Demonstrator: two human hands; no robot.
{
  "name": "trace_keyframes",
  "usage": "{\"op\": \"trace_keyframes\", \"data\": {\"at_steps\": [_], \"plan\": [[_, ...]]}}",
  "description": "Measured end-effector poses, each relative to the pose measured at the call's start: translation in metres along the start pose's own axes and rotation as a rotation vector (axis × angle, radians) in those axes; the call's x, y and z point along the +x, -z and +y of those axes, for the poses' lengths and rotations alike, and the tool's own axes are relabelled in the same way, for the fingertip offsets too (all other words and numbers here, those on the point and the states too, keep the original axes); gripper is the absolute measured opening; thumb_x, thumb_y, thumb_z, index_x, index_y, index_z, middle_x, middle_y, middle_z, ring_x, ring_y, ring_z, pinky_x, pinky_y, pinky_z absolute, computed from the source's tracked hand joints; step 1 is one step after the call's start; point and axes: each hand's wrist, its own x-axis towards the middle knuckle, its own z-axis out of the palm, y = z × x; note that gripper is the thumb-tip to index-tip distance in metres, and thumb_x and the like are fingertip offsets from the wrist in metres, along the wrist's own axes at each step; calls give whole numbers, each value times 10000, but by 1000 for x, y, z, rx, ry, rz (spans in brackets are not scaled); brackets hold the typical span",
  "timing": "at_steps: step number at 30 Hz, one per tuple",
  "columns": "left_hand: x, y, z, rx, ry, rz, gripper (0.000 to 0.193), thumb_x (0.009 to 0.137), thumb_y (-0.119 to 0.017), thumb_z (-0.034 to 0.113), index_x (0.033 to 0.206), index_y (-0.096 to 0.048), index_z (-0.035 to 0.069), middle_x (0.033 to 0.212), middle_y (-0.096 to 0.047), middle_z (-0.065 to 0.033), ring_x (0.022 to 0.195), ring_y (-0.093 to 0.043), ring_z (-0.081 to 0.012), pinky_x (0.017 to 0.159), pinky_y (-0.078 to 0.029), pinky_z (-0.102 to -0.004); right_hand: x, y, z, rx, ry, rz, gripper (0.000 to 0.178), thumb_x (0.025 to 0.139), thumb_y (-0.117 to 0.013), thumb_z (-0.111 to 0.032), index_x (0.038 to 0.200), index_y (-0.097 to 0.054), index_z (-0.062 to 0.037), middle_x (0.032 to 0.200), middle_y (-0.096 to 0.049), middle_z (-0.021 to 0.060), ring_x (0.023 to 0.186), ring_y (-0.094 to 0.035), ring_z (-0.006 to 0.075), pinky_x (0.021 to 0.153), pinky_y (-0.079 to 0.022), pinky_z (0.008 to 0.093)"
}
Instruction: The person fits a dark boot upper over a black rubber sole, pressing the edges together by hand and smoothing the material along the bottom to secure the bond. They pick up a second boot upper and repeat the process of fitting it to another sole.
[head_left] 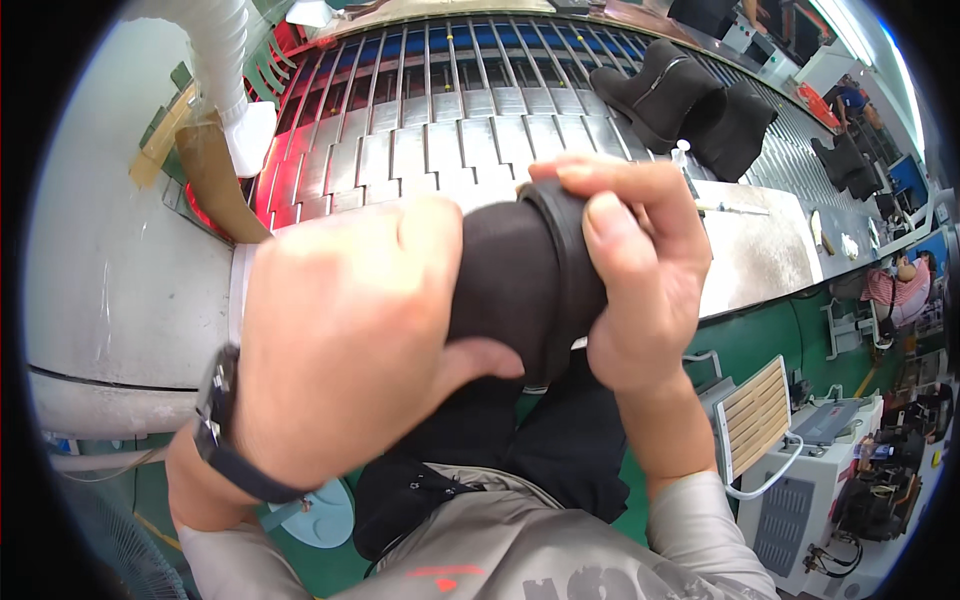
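A dark brown or black boot is held in front of my body, above my lap and the near edge of the conveyor. Its rounded upper shows between my hands, with the black sole edge toward the right. My left hand, with a dark watch on its wrist, is wrapped around the boot's left part and hides it. My right hand curls around the sole side, its thumb at the rim and its fingers over the far edge. The boot's opening is out of sight.
A slatted metal conveyor runs across in front. On it, to the right, lie a dark boot and another dark boot. A pale work surface carries small tools. At left hang a white hose and a cardboard piece.
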Motion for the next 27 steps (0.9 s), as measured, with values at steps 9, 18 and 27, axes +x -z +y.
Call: {"op": "trace_keyframes", "data": {"at_steps": [9, 18, 27], "plan": [[-26, -1, 15, -18, -47, 91, 897, 552, -971, 517, 1184, -648, -31, 868, -698, -144, 702, -703, -355, 625, -544, -438, -21, 4, -14, 48, 33, -56, 230, 952, -600, -30, 1146, -664, 75, 1220, -698, 265, 1109, -687, 260, 1011, -532, 383], [-26, 0, 19, 15, -52, 96, 868, 577, -957, 493, 1187, -641, -37, 829, -663, -133, 660, -667, -330, 595, -499, -432, -17, 7, -24, -43, 22, -108, 245, 926, -584, -48, 1111, -683, 79, 1197, -705, 247, 1081, -680, 239, 990, -533, 372], [0, -3, 3, -26, 6, 25, 763, 515, -1018, 400, 1075, -652, 34, 838, -693, -120, 717, -695, -352, 606, -518, -436, 20, 13, -26, -141, -301, -242, 256, 1028, -640, -193, 1188, -617, 5, 1254, -717, 221, 1132, -684, 216, 1055, -525, 367]]}}
